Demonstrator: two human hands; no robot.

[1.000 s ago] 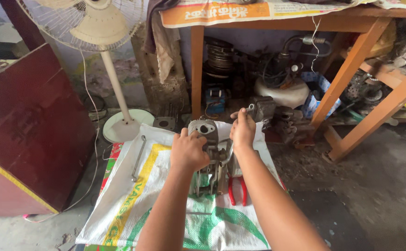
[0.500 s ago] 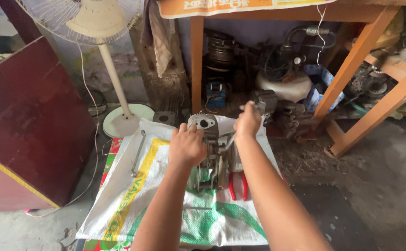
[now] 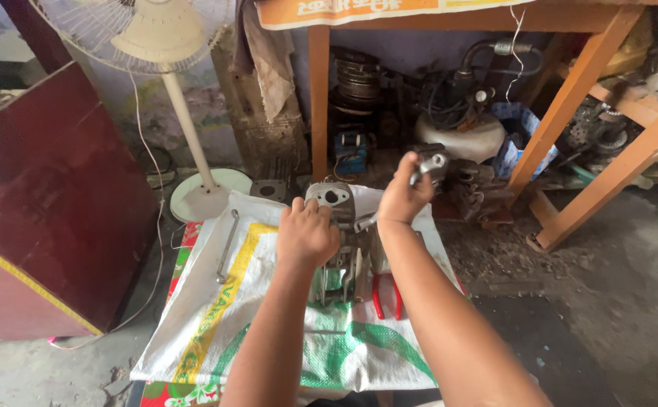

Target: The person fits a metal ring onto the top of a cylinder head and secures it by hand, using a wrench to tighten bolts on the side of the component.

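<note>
1. A dark red cabinet stands left; a pedestal fan stands behind.
2. A woven sack covers the floor.
3. The finned engine cylinder stands on it, under the left hand, fingers curled over its top.
4. The right hand has its fingers closed round a metal wrench.
5. Red-handled pliers lie just beside it.

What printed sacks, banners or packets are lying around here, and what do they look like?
Woven sack: spread flat on the floor under both hands; white with yellow and green printing.
Printed sheet: hangs over the wooden table's front edge, top of view; orange and pale.
Patterned bag: under the table, right; blue and white.
</note>
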